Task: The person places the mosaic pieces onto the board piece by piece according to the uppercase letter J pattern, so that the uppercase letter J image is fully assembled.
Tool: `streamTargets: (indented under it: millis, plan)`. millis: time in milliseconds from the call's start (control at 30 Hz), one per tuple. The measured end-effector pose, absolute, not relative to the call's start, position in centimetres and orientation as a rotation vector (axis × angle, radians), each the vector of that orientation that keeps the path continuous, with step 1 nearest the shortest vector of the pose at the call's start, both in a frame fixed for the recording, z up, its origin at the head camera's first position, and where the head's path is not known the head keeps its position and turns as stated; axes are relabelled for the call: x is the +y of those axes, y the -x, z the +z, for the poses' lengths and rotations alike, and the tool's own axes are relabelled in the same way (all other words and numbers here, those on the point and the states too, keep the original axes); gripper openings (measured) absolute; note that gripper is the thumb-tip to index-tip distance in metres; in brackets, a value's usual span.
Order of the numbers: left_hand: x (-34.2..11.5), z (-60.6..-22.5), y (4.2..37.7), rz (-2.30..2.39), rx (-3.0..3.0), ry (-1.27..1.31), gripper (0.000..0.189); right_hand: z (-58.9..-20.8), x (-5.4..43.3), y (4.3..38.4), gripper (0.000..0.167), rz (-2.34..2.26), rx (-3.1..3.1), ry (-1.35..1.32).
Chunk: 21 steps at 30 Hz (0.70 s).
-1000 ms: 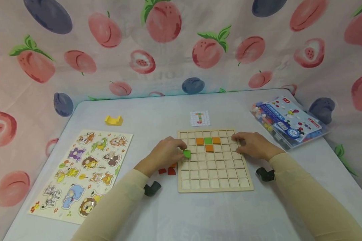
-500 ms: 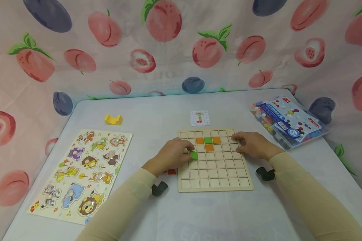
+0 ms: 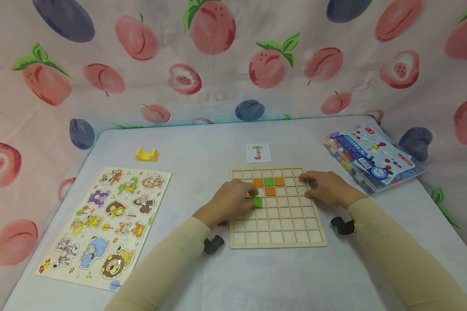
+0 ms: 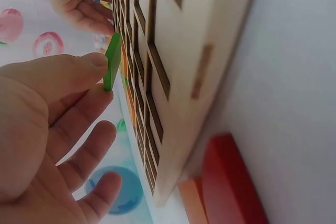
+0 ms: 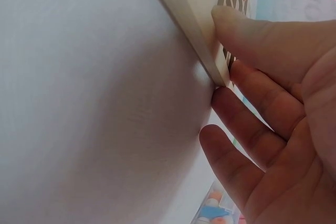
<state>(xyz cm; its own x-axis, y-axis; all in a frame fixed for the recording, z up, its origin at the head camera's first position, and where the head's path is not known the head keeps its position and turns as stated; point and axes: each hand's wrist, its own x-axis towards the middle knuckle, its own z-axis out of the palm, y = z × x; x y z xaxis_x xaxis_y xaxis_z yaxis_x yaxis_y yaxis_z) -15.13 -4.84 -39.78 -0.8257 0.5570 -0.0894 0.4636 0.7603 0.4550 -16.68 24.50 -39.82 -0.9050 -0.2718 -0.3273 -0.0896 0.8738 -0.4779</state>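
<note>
My left hand (image 3: 232, 199) pinches a green square tile (image 3: 257, 202) between thumb and index finger, over the left part of a wooden grid board (image 3: 278, 237). In the left wrist view the green tile (image 4: 111, 62) is held tilted on edge, apart from the board, the other fingers spread loosely. My right hand (image 3: 327, 186) rests at the board's right edge, thumb and fingertips touching the rim (image 5: 197, 45). Near the top of the board lie an orange tile (image 3: 258, 182), a green tile (image 3: 269, 181), another orange tile (image 3: 279, 181), and a third orange tile (image 3: 270, 191) below the green one.
A pattern card (image 3: 258, 153) lies behind the board. Red (image 4: 231, 182) and orange (image 4: 191, 200) pieces lie by its left edge. An animal puzzle board (image 3: 132, 207) and a yellow block (image 3: 146, 155) are at left; a clear plastic case (image 3: 373, 157) is at right.
My left hand has moved right, carrying the green tile from the board's left edge further over the grid. The right hand has stayed at the right edge.
</note>
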Motion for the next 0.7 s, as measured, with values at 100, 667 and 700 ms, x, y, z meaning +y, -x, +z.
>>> streamTargets:
  millis: [100, 667, 700]
  plan:
    - [-4.4, -39.9, 15.2, 0.604, 2.742, -0.821, 0.02, -39.8, 24.5, 16.7, 0.058, -0.655, 2.654, 0.272]
    - [-2.6, -39.6, 15.3, 0.523, 2.785, -0.878, 0.021, -39.9, 24.6, 16.6, 0.057, -0.669, 2.66, 0.291]
    - [-2.6, -39.5, 15.3, 0.521, 2.785, -0.877, 0.021, -39.9, 24.6, 16.6, 0.058, -0.669, 2.662, 0.295]
